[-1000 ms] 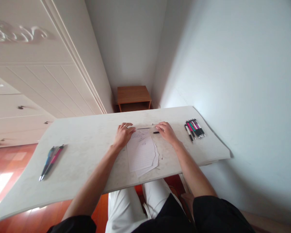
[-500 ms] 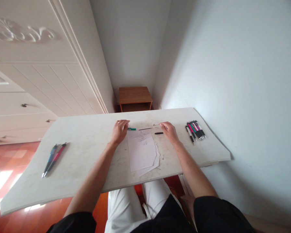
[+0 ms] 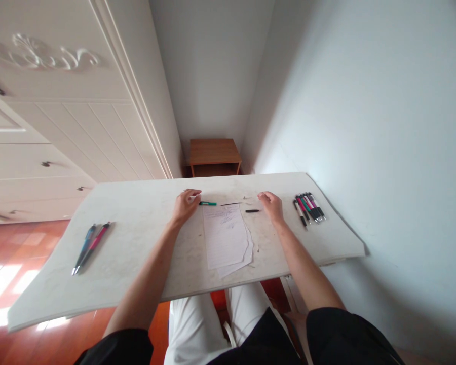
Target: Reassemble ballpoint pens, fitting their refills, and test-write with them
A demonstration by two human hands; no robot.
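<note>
My left hand (image 3: 185,204) rests on the white table (image 3: 144,238) with fingers curled beside a green pen part (image 3: 207,204). Whether it grips that part I cannot make out. My right hand (image 3: 271,205) lies palm down just right of a short black pen part (image 3: 253,211), fingers loosely bent and holding nothing I can see. Between the hands lie a thin dark refill (image 3: 231,204) and lined paper sheets (image 3: 226,235) with scribbles at the top.
A row of several pens (image 3: 309,207) lies at the table's right, near the wall. Two pens (image 3: 90,247) lie at the left. A small wooden stand (image 3: 214,157) sits beyond the table. White cabinet doors (image 3: 61,126) line the left side.
Both hands moved apart off the paper's top edge. The left hand slid left, uncovering the green pen part. The right hand slid right, leaving the black part in the open.
</note>
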